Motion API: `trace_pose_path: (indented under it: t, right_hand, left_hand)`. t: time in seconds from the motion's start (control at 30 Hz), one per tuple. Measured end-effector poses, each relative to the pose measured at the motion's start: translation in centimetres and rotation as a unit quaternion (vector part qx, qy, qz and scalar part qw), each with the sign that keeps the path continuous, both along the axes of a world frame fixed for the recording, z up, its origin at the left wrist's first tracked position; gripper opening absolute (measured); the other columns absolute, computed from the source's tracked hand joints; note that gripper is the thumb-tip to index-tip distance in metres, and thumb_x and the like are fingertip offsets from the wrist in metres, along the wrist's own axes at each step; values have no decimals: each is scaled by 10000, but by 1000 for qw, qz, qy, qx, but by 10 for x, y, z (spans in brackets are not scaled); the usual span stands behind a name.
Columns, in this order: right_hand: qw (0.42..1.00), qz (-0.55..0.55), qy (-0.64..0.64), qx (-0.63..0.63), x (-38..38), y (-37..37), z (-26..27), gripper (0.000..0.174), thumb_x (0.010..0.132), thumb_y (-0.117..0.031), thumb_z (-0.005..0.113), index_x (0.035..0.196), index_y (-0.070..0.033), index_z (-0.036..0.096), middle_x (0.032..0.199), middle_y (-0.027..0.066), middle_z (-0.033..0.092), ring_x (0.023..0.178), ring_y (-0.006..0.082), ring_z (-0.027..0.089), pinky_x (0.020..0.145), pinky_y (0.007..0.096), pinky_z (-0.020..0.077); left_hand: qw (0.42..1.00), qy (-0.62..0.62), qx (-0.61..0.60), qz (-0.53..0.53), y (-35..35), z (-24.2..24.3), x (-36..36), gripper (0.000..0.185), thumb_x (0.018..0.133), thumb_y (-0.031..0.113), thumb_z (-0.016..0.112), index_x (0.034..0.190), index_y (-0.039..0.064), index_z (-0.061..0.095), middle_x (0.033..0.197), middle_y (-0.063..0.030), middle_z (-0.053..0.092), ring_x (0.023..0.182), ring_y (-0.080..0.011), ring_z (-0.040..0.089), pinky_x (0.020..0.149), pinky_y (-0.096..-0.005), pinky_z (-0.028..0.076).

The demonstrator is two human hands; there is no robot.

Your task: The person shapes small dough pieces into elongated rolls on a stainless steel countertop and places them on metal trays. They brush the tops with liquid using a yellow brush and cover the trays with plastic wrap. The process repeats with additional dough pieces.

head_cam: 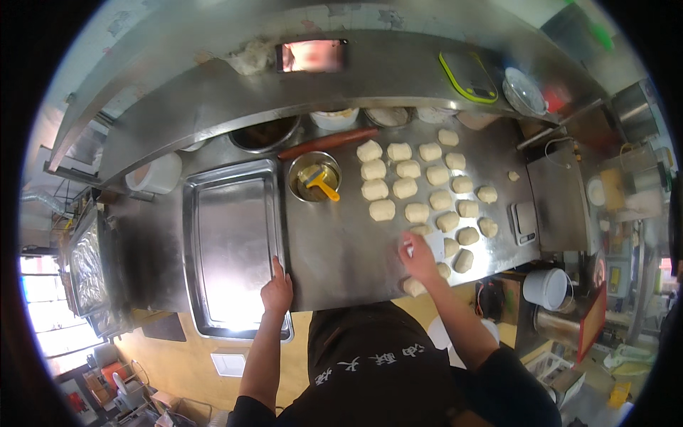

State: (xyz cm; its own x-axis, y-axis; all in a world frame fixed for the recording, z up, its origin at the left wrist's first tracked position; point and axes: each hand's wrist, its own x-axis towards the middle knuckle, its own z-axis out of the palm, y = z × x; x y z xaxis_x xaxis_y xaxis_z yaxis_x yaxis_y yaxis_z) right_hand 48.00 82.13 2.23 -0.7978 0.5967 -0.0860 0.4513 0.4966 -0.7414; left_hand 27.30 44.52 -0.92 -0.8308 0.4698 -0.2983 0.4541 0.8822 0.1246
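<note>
My left hand (276,292) grips the right rim of a rectangular metal baking tray (233,224), index finger along the edge. The tray's near end overhangs the steel worktable (333,256). In my right hand (419,256) is a flat white dough scraper (435,244), held among the pale dough pieces. Several of these stand in rough rows, such as a dough piece (382,210) at the left. One dough piece (414,286) lies by the front edge, and another (420,230) is partly hidden behind my right hand and the scraper.
A metal bowl (293,181) of oil holds a yellow-handled brush (323,188). Behind it lies a wooden rolling pin (328,143). A small scale (523,223) sits at the right. The overhead shelf (384,80) carries a phone (312,55) and a green-rimmed scale (467,77).
</note>
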Motion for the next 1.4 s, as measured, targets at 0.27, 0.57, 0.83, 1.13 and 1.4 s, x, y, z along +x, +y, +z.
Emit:
trace_pose_path:
  t: [0.27,0.57,0.83,1.13,1.4]
  right_hand:
    - [982,-31,-162,89,-119,11,-15,851,899,-406,817,1510,51,440,1449,277,520,1343,421,523,1118,492,477]
    - [948,-149,-262,107,-162,4,-49,738,826,-418,884,1301,11,517,1360,188,532,1291,374,527,1087,413,522]
    - [996,-92,-1,-13,-68,6,-27,649,816,-177,853,1370,-26,551,1398,214,553,1284,421,544,1082,493,507]
    - [966,115,-161,168,-123,18,-37,518,901,-92,717,1407,-62,607,1456,214,555,1351,415,530,1111,514,497]
    - [954,61,22,292,-87,6,-15,496,903,-142,720,1380,-51,626,1370,185,624,1307,416,560,1102,527,488]
  left_hand:
    - [995,7,67,69,4,-12,4,669,1107,375,539,1671,81,331,917,-204,776,744,-408,748,662,-521,594]
    - [989,-14,51,140,17,-12,-2,715,1085,410,568,1672,77,333,1141,-255,746,944,-432,754,807,-537,597]
    - [960,83,266,-7,47,43,3,660,954,241,745,1534,14,527,1227,-221,610,1130,-426,626,950,-511,536]
    - [941,-152,280,-118,150,36,63,397,976,203,718,1345,65,670,1084,-150,701,1006,-354,706,870,-463,584]
    - [937,-175,292,-73,160,26,43,439,955,184,782,1356,46,670,1081,-145,718,999,-293,732,883,-413,587]
